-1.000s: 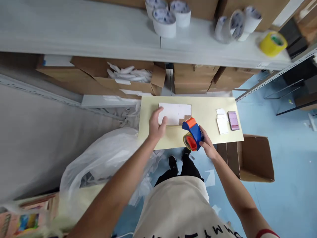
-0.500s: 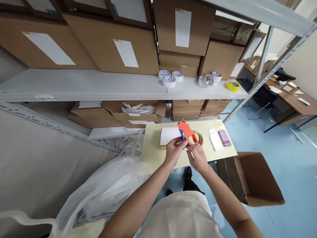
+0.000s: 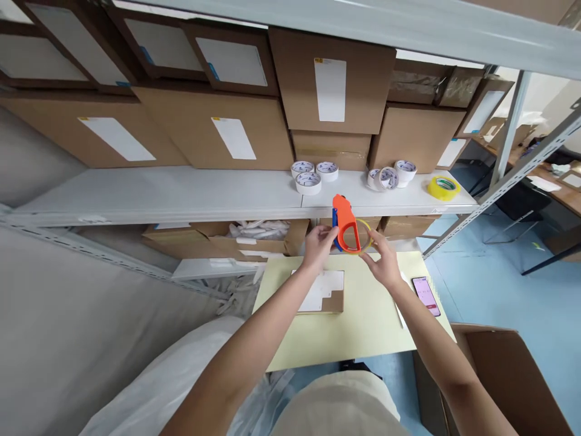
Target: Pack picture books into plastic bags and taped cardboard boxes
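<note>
Both hands hold an orange and blue tape dispenser up in the air above a pale yellow table. My left hand pinches its left side near the blue blade end. My right hand grips the right side, where the yellowish tape roll sits. Below them on the table lies a flat brown parcel with a white label.
A phone and white slips lie at the table's right. The white shelf behind carries several white tape rolls and a yellow roll. Cardboard boxes fill the racks. An open carton stands lower right, a plastic bag lower left.
The dispenser rose from the table into the air, and my left hand left the parcel and joined my right hand on it. The view tilted up toward the shelves.
</note>
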The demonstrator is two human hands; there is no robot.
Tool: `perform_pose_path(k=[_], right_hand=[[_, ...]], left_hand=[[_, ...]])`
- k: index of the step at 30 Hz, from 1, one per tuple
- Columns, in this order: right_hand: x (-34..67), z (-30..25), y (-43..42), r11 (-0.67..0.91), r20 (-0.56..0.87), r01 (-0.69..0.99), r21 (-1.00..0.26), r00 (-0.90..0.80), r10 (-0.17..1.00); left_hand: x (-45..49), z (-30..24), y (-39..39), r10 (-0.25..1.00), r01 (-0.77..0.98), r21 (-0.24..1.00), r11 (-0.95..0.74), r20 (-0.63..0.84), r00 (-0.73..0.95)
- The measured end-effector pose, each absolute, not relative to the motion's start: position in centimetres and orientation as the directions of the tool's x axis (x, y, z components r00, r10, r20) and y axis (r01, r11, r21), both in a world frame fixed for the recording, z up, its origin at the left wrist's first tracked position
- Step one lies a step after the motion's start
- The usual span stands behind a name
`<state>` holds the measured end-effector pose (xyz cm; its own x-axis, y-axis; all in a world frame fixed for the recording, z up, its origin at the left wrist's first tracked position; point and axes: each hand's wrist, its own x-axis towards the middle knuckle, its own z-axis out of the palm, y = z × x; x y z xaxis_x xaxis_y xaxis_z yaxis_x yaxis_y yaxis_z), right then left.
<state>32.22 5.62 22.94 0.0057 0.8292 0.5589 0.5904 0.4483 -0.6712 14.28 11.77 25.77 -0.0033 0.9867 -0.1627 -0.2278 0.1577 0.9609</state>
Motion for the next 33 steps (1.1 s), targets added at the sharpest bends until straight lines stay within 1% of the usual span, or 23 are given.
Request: perform_pose_path(k=[3, 5, 7, 8, 10, 15, 18, 21, 23, 25, 27, 28, 29, 30, 31, 32, 33], right_hand=[[33.5, 23.8, 11.2, 0.408, 0.553, 0.595, -0.693, 0.075, 0.83], [34.1, 24.1, 14.3, 0.372, 0.534, 0.602, -0.706, 0.107, 0.839], [34.5, 24.2, 16.8, 0.342, 0.512, 0.611, -0.714, 0.124, 0.85], [34.6, 24.1, 17.8, 0.331, 0.505, 0.615, -0.715, 0.127, 0.854], [34.8, 23.8, 19.5, 0.325, 0.501, 0.621, -0.713, 0.127, 0.856], [34.8, 23.1, 21.7, 0.331, 0.517, 0.669, -0.665, 0.093, 0.851], [34.6, 22.9, 22.5, 0.267, 0.5, 0.747, -0.608, 0.099, 0.86], [34.2, 22.9, 22.5, 0.211, 0.487, 0.801, -0.56, 0.112, 0.866], [34.1, 22.4, 21.5, 0.225, 0.518, 0.809, -0.543, 0.112, 0.848], [34.2, 21.0, 19.3, 0.254, 0.553, 0.795, -0.551, 0.12, 0.824], [34.4, 18.4, 15.8, 0.274, 0.54, 0.755, -0.595, 0.124, 0.833], [34.4, 16.6, 13.5, 0.268, 0.502, 0.726, -0.633, 0.122, 0.856], [34.4, 14.6, 11.1, 0.24, 0.426, 0.692, -0.68, 0.106, 0.899], [34.2, 12.5, 8.6, 0.183, 0.314, 0.654, -0.734, 0.088, 0.946], [33.9, 10.3, 6.1, 0.096, 0.169, 0.613, -0.784, 0.063, 0.984], [33.5, 8.2, 3.8, -0.01, 0.005, 0.571, -0.821, 0.026, 1.0], [32.9, 6.2, 1.7, -0.119, -0.152, 0.536, -0.836, -0.017, 0.988]], left_hand=[[16.4, 26.0, 16.4, 0.998, -0.082, 0.994, -0.068, 0.067, -0.013], [17.5, 26.0, 19.1, 0.977, 0.081, 0.974, -0.21, 0.211, -0.012], [18.1, 25.9, 21.4, 0.956, 0.233, 0.93, -0.285, 0.292, 0.004], [18.3, 25.7, 22.4, 0.952, 0.279, 0.913, -0.298, 0.306, 0.017], [18.5, 25.4, 24.0, 0.952, 0.308, 0.904, -0.298, 0.304, 0.03], [18.4, 23.9, 26.0, 0.955, 0.275, 0.919, -0.283, 0.298, -0.012], [18.6, 23.3, 26.1, 0.953, 0.234, 0.93, -0.283, 0.3, -0.039], [18.7, 22.9, 24.9, 0.954, 0.186, 0.94, -0.287, 0.298, -0.039], [18.1, 22.2, 23.1, 0.945, 0.174, 0.935, -0.309, 0.323, -0.059], [16.2, 20.6, 20.6, 0.924, 0.211, 0.917, -0.339, 0.367, -0.11], [12.9, 17.9, 17.3, 0.905, 0.301, 0.893, -0.335, 0.394, -0.16], [10.9, 16.2, 15.5, 0.903, 0.366, 0.879, -0.304, 0.389, -0.184], [8.7, 14.3, 13.7, 0.902, 0.431, 0.867, -0.251, 0.371, -0.221], [6.4, 12.3, 11.9, 0.903, 0.484, 0.857, -0.178, 0.337, -0.265], [4.3, 10.3, 10.1, 0.907, 0.516, 0.852, -0.085, 0.281, -0.315], [2.4, 8.3, 8.4, 0.91, 0.523, 0.852, 0.031, 0.193, -0.367], [0.8, 6.5, 6.9, 0.906, 0.506, 0.846, 0.166, 0.072, -0.417]])
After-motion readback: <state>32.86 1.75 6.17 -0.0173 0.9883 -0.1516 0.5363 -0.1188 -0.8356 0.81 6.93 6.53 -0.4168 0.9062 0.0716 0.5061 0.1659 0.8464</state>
